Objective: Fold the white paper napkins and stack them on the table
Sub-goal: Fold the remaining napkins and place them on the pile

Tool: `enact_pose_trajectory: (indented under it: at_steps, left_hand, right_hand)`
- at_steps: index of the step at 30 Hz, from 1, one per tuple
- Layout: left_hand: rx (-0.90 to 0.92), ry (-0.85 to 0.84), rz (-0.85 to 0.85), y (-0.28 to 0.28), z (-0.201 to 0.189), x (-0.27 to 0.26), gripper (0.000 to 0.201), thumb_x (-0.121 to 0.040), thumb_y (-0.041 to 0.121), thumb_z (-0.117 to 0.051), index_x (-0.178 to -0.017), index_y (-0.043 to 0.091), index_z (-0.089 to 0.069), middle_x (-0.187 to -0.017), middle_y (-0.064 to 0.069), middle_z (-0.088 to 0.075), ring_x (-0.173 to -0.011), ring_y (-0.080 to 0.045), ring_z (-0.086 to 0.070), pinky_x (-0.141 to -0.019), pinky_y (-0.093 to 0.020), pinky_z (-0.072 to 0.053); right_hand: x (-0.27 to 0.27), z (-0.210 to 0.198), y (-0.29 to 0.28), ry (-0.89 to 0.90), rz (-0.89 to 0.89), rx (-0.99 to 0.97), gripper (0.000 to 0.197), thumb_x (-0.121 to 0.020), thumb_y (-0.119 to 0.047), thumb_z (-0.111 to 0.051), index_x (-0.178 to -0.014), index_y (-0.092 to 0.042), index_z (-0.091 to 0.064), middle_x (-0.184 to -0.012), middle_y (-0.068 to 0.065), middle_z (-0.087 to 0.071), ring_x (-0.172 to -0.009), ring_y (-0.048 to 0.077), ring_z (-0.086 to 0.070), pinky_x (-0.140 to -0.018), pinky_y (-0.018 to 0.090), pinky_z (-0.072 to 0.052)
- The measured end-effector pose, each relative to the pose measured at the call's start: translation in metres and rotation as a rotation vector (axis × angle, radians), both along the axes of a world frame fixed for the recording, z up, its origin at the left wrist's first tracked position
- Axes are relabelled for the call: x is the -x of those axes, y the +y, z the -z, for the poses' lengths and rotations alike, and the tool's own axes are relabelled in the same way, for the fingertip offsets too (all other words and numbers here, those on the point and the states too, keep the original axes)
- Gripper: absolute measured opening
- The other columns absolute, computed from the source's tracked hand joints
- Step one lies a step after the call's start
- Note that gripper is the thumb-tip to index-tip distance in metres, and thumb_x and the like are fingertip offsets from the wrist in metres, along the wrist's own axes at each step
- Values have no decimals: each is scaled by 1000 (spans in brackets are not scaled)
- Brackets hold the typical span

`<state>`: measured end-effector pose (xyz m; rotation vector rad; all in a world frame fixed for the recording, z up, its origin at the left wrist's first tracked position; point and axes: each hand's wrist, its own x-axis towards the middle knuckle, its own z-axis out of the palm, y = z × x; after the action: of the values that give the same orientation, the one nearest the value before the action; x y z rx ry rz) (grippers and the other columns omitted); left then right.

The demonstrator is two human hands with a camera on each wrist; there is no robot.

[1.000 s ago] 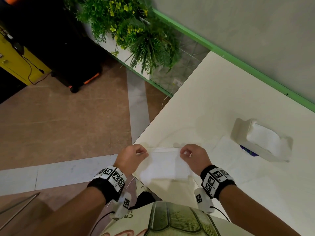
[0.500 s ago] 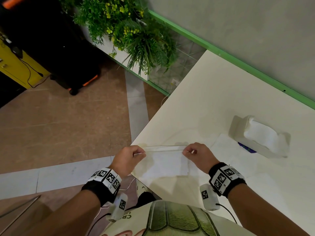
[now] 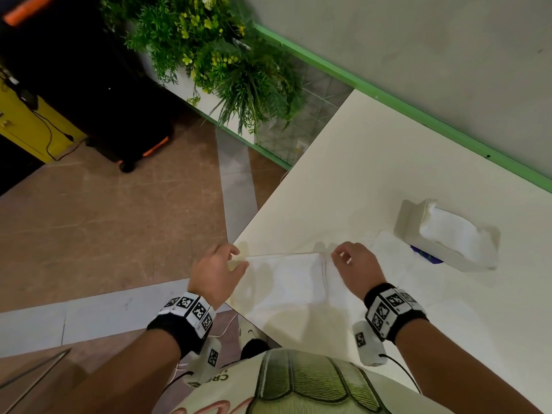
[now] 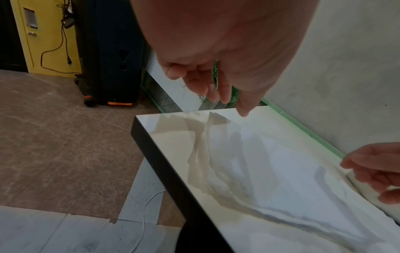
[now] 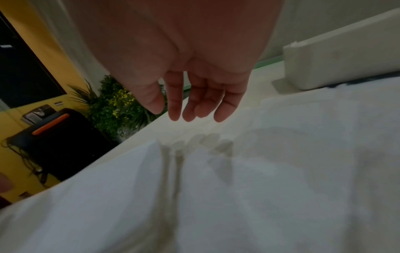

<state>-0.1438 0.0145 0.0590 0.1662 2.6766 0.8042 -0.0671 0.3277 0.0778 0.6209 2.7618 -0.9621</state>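
A folded white napkin (image 3: 283, 279) lies flat at the near left corner of the white table (image 3: 373, 174). More white napkin paper (image 3: 385, 249) spreads to its right, under and beyond my right hand. My left hand (image 3: 239, 259) hovers at the napkin's far left corner, fingers loosely hanging and holding nothing (image 4: 225, 101). My right hand (image 3: 339, 258) hovers at the far right corner, fingers relaxed just above the paper (image 5: 190, 113). In the right wrist view the napkin (image 5: 108, 196) shows a fold crease below the fingertips.
An opened white napkin pack (image 3: 448, 234) sits on the table to the right, with a blue patch under it. The table's left edge drops to the tiled floor. A plant box (image 3: 224, 55), a black wheeled case (image 3: 104, 100) and a yellow cabinet (image 3: 27, 124) stand beyond.
Both hands pinched the napkin's far edge before. Now the fingers have let go and lifted slightly, and the napkin lies flat.
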Motion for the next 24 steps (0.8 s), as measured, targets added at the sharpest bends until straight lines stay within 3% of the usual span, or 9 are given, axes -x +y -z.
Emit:
enact_pose_trajectory:
  at_steps: [3,6,9,12,16,18,22,24]
  left_hand:
    - [-24,119,26,-6,1,-6,25,-89,37,-70,-109,24,-66,-104,12,-53,-92,-15,-62,-85,-39,-52]
    - [-47,236,109,-5,3,-17,29,-87,40,-60,-106,19,-68,-106,5,-58,-86,-22,-64,-79,-43,-55]
    - [-59,317,220,4,2,-31,31,-88,41,-53,-104,19,-68,-103,4,-56,-85,-21,-63,-77,-43,-53]
    - [-40,356,306,21,-3,-50,31,-89,39,-51,-104,19,-70,-102,4,-56,-85,-19,-62,-78,-42,-51]
    - [-20,349,418,46,-5,-82,27,-90,37,-49,-101,22,-69,-101,7,-55,-85,-16,-59,-76,-40,-50]
    - [-22,343,481,59,-8,-98,24,-90,36,-50,-99,23,-68,-99,10,-54,-84,-15,-58,-74,-40,-50]
    - [-25,342,576,86,-13,-130,18,-90,35,-50,-94,28,-65,-95,16,-55,-83,-11,-58,-72,-37,-51]
    - [-36,334,604,100,-17,-143,18,-90,35,-49,-93,30,-65,-94,18,-55,-83,-9,-59,-72,-36,-51]
  right_hand:
    - [-38,5,33,-60,31,-82,8,-93,-26,-63,-87,-23,-61,-86,-5,-58,-79,14,-58,-73,26,-43]
    - [-104,9,68,-88,68,-170,10,-87,-26,-72,-88,-22,-62,-87,-5,-54,-85,21,-59,-74,30,-44]
    - [-180,20,95,-138,8,-351,38,-73,-33,-86,-102,-16,-68,-99,4,-56,-90,30,-57,-75,40,-52]
    - [-244,26,109,-219,-42,-457,71,-63,-52,-88,-119,-16,-64,-120,10,-56,-104,34,-58,-81,48,-54]
    - [-307,38,121,-277,15,-413,83,-63,-65,-83,-127,-17,-57,-137,12,-50,-120,35,-53,-90,51,-54]
    - [-323,45,125,-276,48,-321,74,-66,-53,-86,-124,-15,-60,-135,15,-53,-118,38,-55,-89,51,-56]
    - [-336,47,129,-156,78,-264,44,-64,-10,-91,-103,-16,-72,-122,14,-63,-104,39,-63,-81,46,-58]
    - [-337,40,133,-118,27,-246,35,-66,-7,-88,-95,-17,-75,-111,10,-68,-96,33,-66,-77,39,-59]
